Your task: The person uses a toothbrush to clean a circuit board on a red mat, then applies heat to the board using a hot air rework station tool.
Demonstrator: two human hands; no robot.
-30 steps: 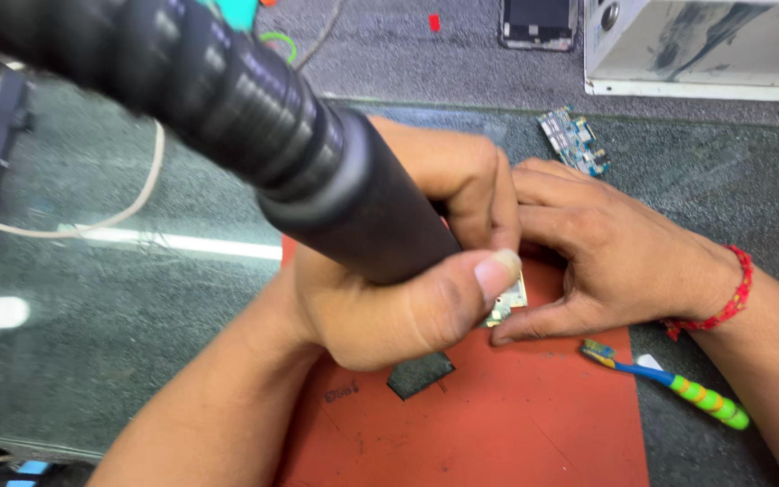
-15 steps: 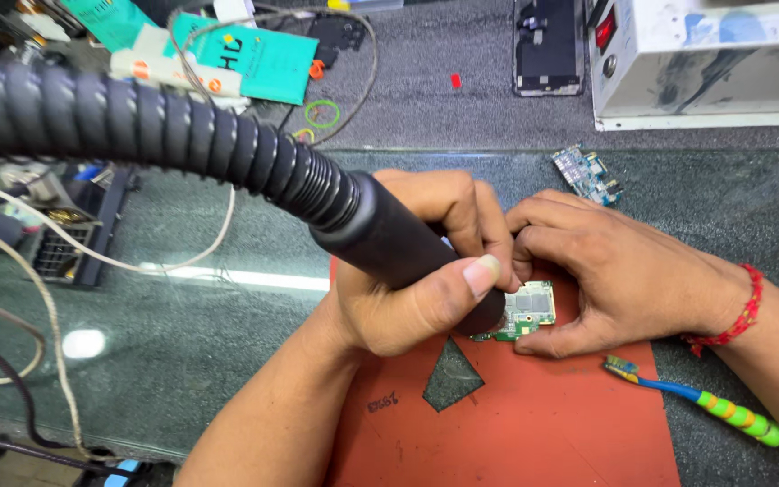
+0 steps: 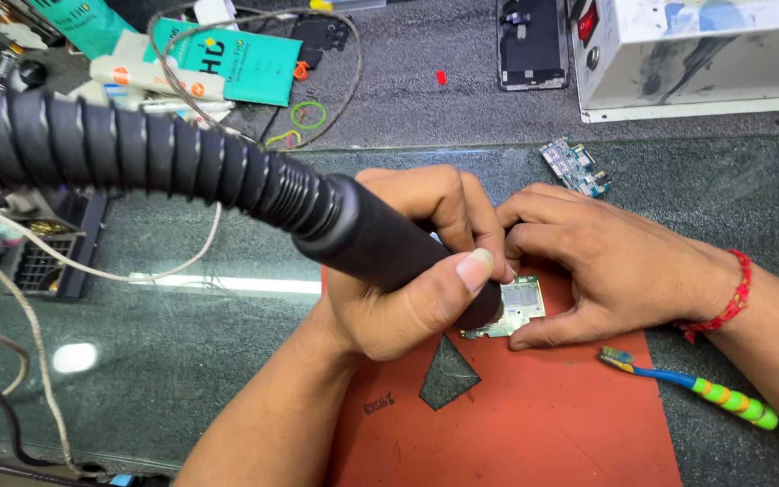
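Note:
My left hand [image 3: 407, 271] grips the thick black handle of a hot-air tool [image 3: 380, 248], whose ribbed black hose [image 3: 137, 149] runs off to the upper left. The tool's tip points down at a small green circuit board [image 3: 517, 307] lying on a red work mat [image 3: 534, 415]. My right hand [image 3: 606, 266], with a red thread band at the wrist, presses on the board's right edge, fingers bent and close to the tool's tip. Whether the right fingers pinch something small is hidden.
A blue, green and yellow toothbrush [image 3: 696, 388] lies right of the mat. A second small circuit board [image 3: 574, 167] sits behind my right hand. Farther back are a phone [image 3: 532, 41], a white box unit [image 3: 696, 54], green packets [image 3: 245, 59] and cables [image 3: 92, 271].
The view has tilted up slightly, showing more of the back of the bench. Both hands stay on the board; the tool's handle sits a little lower and more level.

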